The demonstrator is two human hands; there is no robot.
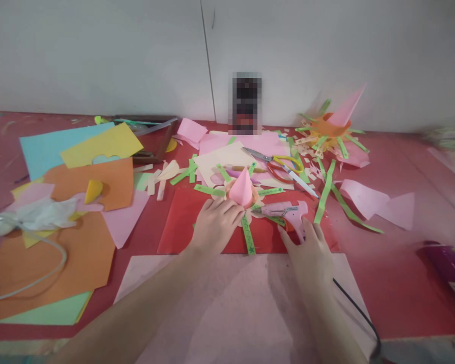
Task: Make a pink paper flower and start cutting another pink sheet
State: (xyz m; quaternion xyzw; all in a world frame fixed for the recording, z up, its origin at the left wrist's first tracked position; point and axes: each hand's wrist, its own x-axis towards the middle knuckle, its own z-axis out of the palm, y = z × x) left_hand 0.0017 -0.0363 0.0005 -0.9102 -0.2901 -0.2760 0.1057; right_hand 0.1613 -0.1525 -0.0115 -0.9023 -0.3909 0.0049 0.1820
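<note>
A paper flower lies on the red sheet [178, 222], with a pink paper cone [241, 189] upright at its middle and green strips [247, 233] spreading out, some marked with stars. My left hand [216, 222] is closed at the near left of the cone's base, fingertips on the flower; their exact hold is hidden. In my right hand [307, 247] is a pink glue gun [288, 210], gripped by its handle. Its nozzle points left, close to the cone's base. A black cord [358, 306] runs below the right forearm.
Yellow-and-red-handled scissors [284, 164] and a white pen [301, 182] lie behind the flower. A second cone-topped paper piece [331, 126] stands back right. Coloured sheets [94, 182] and a white cable [56, 242] cover the left. A purple object [449, 263] sits far right.
</note>
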